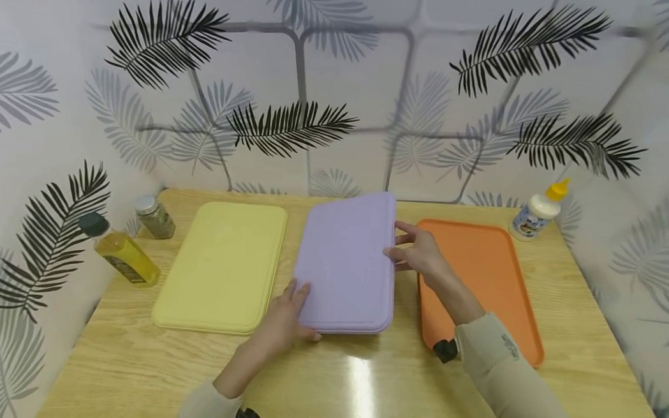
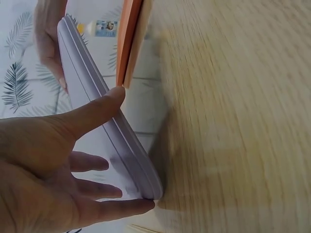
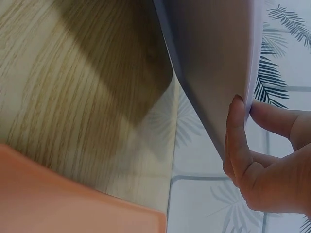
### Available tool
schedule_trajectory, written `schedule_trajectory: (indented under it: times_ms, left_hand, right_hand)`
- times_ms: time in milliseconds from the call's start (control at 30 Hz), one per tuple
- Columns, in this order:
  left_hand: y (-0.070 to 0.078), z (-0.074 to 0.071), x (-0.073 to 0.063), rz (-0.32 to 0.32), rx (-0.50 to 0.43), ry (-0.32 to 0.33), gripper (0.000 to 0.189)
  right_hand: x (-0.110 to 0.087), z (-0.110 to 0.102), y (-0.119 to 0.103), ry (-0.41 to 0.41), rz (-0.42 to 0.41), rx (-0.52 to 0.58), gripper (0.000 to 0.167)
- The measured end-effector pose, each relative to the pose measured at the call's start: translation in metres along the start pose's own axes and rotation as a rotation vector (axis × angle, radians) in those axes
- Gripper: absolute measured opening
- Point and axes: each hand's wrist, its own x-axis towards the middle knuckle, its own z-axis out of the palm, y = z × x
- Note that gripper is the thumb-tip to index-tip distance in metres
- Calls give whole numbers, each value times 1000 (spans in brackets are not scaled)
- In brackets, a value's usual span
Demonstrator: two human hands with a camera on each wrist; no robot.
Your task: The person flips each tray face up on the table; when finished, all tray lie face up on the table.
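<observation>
A purple rectangular tray (image 1: 345, 261) is tilted over the table, its right side raised and its left side low. My right hand (image 1: 420, 252) pinches the raised right edge; in the right wrist view the thumb and fingers (image 3: 237, 141) are on opposite faces, and the shaded underside shows. At the near left corner my left hand (image 1: 284, 318) holds the tray between thumb and fingers. The left wrist view shows the thumb (image 2: 104, 104) across the near edge and a fingertip at the low corner. A yellow tray (image 1: 224, 266) lies to the left, an orange tray (image 1: 477, 275) to the right.
On the wooden table's (image 1: 323, 387) left side stand a yellow bottle with a dark cap (image 1: 127, 257) and a small jar with a grey lid (image 1: 157, 217). A white glue bottle (image 1: 535, 215) is at the back right corner. Leaf-patterned walls (image 1: 354, 76) border the table.
</observation>
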Motion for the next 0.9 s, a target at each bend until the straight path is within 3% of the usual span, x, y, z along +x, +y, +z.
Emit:
schedule_trajectory:
  times_ms: [167,533,900]
  left_hand:
    - [1,6,-4,74,42,28,89]
    - [11,8,-15,116,79,122,72]
    - [24,10,-19,94,63,149,59]
  right_hand:
    - [-4,-3,-4,0,-27,-17,69]
    - [-2,3,-19,-27,-77,47,64]
    - [-4,0,-29,-47,-79,120,62]
